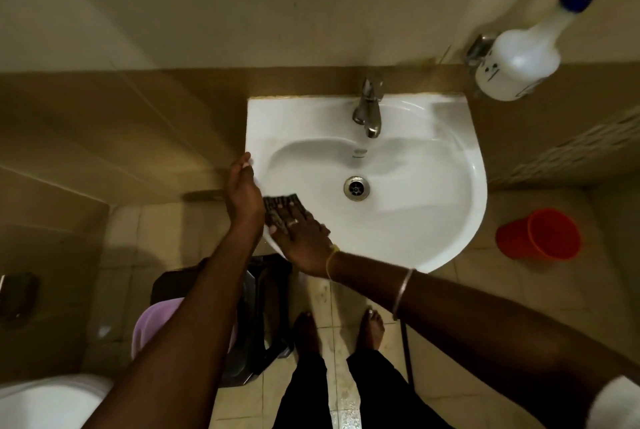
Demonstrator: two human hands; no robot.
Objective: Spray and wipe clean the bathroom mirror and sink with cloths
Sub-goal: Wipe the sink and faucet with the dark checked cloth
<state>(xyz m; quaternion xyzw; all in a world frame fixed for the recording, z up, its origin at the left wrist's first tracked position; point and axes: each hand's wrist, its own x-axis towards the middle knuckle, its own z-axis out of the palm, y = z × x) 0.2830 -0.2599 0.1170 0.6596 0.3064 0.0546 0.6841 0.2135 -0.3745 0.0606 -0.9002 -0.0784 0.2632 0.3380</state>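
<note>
Sink: white ceramic wall-hung basin (433, 186), set against the tan tiled wall. Work is at its left front rim.
Spray bottle: white plastic spray bottle with a blue collar (519, 61), hanging at upper right, clear of the sink. Judged parked within reach. Its support is blurred.
Bucket: red plastic bucket (540, 234) on the floor, right of the sink, well apart from the work.
Left hand: left hand (242, 189) lies against the sink's left edge, probably to steady the body. Whether the fingers curl under the rim cannot be told.
Right hand: right hand (301, 234) has its fingers laid out flat, pressing rather than pinching, which suits a wiping stroke.
Cloth: dark patterned cloth (278, 208) lies on the rim, pinned under the right fingers, just beside the left hand.
Mirror: not in view.
Stage: judged sink wiping under way.
</note>
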